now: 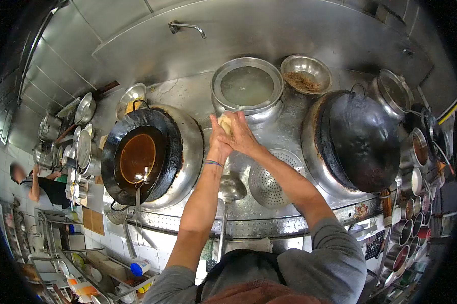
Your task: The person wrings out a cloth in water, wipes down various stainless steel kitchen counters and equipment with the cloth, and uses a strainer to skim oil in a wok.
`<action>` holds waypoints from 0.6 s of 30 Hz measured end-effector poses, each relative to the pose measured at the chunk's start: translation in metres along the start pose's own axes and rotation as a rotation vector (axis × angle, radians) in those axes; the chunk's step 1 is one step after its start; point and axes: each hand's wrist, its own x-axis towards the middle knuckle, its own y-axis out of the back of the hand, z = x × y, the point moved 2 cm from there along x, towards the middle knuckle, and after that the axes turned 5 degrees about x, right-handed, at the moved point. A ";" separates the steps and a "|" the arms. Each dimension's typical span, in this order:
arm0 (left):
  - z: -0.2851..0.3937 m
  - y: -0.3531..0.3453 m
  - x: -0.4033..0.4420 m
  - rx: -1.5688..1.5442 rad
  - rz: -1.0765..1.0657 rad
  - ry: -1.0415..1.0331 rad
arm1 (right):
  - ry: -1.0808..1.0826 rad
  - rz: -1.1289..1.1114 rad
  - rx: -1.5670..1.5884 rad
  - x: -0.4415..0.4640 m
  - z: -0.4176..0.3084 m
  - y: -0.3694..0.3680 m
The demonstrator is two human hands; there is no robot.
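Note:
My left hand (219, 138) and my right hand (242, 134) are pressed together around a pale, yellowish lump (225, 123). Only its top shows between the fingers, so its kind is unclear. Both hands are closed on it, just in front of a round steel pot (219, 96) filled with cloudy liquid (246, 86). Below my hands, a steel ladle (232, 188) rests bowl-up on the range. A large perforated strainer (270, 178) lies beside it, partly covered by my right forearm.
At left, a black wok (118, 126) holds brown liquid (137, 157) and a utensil. A dark wok (365, 142) sits at right. Behind are a steel bowl (320, 65) with brown bits and a faucet (188, 26). Another person (41, 187) stands far left.

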 end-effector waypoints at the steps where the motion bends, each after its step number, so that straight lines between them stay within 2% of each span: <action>1: 0.000 0.000 0.000 -0.018 0.009 0.020 | -0.025 0.024 0.023 0.003 0.007 0.000; 4: -0.011 0.038 0.021 -0.042 -0.056 0.109 | -0.086 0.102 0.082 0.010 0.017 -0.007; 5: -0.013 0.042 0.027 0.008 -0.011 0.115 | -0.090 0.124 0.083 0.015 0.014 -0.007; 7: -0.015 0.036 0.023 0.105 0.087 0.137 | -0.110 0.154 0.071 0.017 0.014 -0.005; 10: -0.012 0.020 0.015 0.132 0.032 0.084 | -0.132 0.164 0.061 0.020 0.023 -0.005; 12: -0.008 0.008 0.008 0.246 0.156 0.094 | -0.136 0.158 0.088 0.022 0.031 -0.006; 15: -0.004 0.011 0.016 0.349 0.308 0.023 | -0.198 0.011 0.083 0.034 0.049 -0.008; 16: -0.003 0.015 0.020 0.373 0.355 -0.013 | -0.217 -0.117 0.101 0.041 0.056 -0.007; 18: 0.010 0.026 0.025 0.504 0.230 0.028 | -0.247 -0.371 0.138 0.065 0.076 0.005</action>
